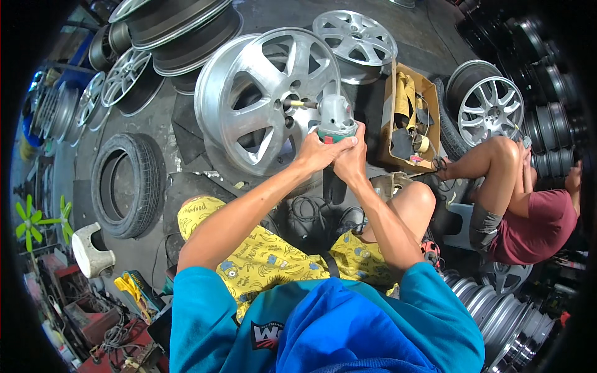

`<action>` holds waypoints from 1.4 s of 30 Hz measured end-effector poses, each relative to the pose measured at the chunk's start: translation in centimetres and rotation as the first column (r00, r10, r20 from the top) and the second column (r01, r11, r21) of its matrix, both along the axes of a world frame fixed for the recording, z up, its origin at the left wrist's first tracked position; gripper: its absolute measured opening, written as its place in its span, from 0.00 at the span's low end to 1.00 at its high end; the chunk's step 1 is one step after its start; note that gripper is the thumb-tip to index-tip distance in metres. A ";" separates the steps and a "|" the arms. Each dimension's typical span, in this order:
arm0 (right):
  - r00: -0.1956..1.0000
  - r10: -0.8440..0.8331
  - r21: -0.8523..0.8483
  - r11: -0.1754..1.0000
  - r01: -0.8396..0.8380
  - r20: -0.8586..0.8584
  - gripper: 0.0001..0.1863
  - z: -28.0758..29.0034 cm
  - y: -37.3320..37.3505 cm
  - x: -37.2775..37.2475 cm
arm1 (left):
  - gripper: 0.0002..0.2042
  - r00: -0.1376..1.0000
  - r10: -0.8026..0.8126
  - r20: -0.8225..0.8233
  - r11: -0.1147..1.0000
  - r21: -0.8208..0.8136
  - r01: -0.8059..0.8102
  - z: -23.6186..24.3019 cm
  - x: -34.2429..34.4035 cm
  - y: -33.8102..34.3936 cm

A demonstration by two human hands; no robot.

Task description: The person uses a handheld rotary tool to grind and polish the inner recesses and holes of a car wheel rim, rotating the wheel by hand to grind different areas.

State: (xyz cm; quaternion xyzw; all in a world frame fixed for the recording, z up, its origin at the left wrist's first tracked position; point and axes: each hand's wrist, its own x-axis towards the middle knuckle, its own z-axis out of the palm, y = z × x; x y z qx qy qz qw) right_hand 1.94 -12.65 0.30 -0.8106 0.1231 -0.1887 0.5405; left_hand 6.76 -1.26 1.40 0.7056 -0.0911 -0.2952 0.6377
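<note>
An angle grinder [337, 118] with a grey head and green body is gripped in both my hands in front of me. My left hand [318, 151] wraps its near side, thumb across the body. My right hand [352, 153] closes round it from the right. A thin rod attachment [303, 104] sticks out leftward from the grinder's head and reaches the hub area of a large silver alloy wheel [239, 118]. That wheel stands upright, its spoked face turned toward the grinder. Whether the rod's tip touches the metal, I cannot tell.
A cardboard box [387, 115] with yellow abrasive strips stands right of the wheel. Another alloy wheel [354, 37] lies behind. A tyre [127, 186] is at left, near a white stool [91, 250]. A co-worker [528, 217] sits at right beside another wheel [491, 112]. Cables lie by my feet.
</note>
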 end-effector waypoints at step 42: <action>0.966 0.011 0.242 0.967 -0.076 0.259 0.27 -0.2 -1.7 -6.1 | 0.41 0.910 0.033 0.412 0.999 -0.022 -0.027 5.9 -6.4 -0.6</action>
